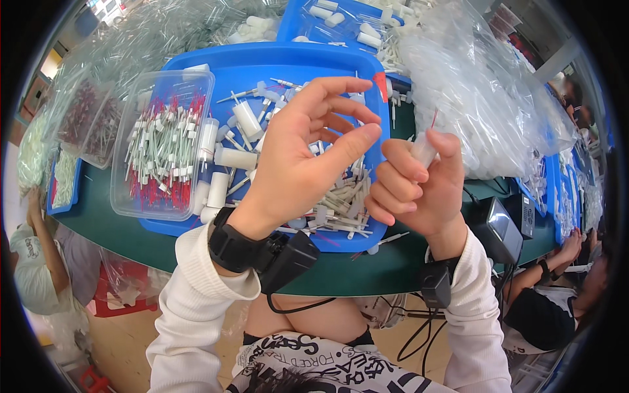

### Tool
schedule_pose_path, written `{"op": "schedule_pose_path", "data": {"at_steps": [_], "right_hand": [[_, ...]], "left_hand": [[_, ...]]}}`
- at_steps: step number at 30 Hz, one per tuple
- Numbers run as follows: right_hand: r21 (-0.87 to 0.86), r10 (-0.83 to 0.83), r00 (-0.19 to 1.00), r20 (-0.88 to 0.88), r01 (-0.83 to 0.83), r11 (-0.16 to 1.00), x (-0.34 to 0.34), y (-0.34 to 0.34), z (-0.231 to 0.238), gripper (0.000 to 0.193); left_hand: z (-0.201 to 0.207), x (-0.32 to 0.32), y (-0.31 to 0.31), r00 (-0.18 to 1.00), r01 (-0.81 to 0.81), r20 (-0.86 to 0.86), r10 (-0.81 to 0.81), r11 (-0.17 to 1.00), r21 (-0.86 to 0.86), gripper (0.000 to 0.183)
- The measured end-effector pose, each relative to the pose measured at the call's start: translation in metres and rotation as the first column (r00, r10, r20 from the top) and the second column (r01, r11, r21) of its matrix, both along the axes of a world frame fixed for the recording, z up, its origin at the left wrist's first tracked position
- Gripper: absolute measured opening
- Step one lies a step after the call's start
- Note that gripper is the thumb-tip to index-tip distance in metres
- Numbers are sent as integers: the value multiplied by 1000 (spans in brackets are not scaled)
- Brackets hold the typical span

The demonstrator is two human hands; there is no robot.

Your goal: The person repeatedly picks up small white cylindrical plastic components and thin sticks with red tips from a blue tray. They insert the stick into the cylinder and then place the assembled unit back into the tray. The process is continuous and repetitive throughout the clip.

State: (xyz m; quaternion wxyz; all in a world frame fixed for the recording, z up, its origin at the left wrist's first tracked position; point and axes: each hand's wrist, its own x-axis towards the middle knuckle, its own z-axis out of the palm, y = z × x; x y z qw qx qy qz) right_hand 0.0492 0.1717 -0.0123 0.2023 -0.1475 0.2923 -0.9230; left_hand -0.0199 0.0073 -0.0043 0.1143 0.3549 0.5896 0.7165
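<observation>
Your left hand hangs raised nearest the lens, fingers spread and empty, its grip open above the blue tray as if clear of the loose white parts heaped there. Your right hand sits just beside it, grip closed around a small white tube, held upright with a thin red tip poking out on top. A clear tub of red-ended pieces stands at the tray's left edge, within reach, on the green worktop. Bags of tubes lie behind.
</observation>
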Motion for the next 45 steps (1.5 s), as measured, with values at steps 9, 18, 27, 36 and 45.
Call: {"op": "schedule_pose_path", "data": {"at_steps": [9, 18, 27, 36, 45], "right_hand": [[302, -247, 967, 55, 220, 928, 6, -13, 20, 77], [449, -99, 995, 2, 88, 889, 9, -9, 17, 80], [280, -56, 998, 17, 49, 959, 6, -6, 3, 53], [559, -490, 865, -111, 462, 689, 5, -10, 24, 66], [620, -515, 611, -601, 763, 182, -8, 11, 1, 27]], "left_hand": [[-9, -1, 2, 974, -7, -225, -14, 996, -92, 35], [1, 2, -4, 855, 420, 330, -399, 908, 10, 30], [10, 7, -5, 784, 498, 419, -459, 867, 18, 38], [6, -12, -7, 994, -99, -37, 105, 985, 143, 31], [13, -28, -30, 763, -605, -392, 515, 782, -150, 26]]}}
